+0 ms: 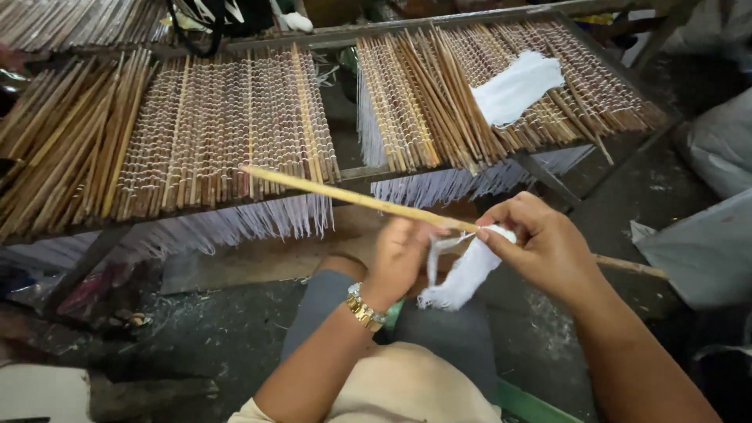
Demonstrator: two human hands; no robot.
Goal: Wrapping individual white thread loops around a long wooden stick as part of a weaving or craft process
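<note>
My right hand (540, 243) grips a long thin bamboo stick (345, 196) that points up and to the left, and it also pinches a bundle of white strings (466, 274) hanging below the stick. My left hand (399, 254), with a gold watch (364, 309) on its wrist, holds a few white strands at the stick just left of the right hand. Both hands are above my lap, in front of a low rack.
A low metal rack (439, 160) carries rows of bamboo sticks wound with white string (235, 125), strings dangling beneath. A white string bundle (517, 86) lies on the right-hand batch. Grey sacks (705, 243) stand at the right. The floor is dark and littered.
</note>
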